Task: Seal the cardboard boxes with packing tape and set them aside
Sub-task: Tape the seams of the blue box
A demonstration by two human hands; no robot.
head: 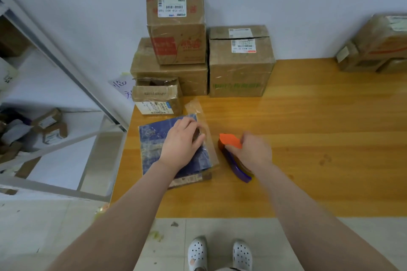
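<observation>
A flat blue box [154, 145] lies on the orange table [308, 138] near its left edge. My left hand [181, 139] rests on top of it, fingers curved over its right side where clear tape [198, 108] stretches toward the back. To the right of the box, my right hand [251, 149] grips a tape dispenser [233, 154] with an orange guard and a purple handle, which sits on the table.
Stacked cardboard boxes [176, 28] stand against the wall, one with an open top flap; a larger box [240, 64] sits beside them and a small torn box [156, 97] in front. More boxes [374, 46] at far right. Metal shelving [55, 116] on the left.
</observation>
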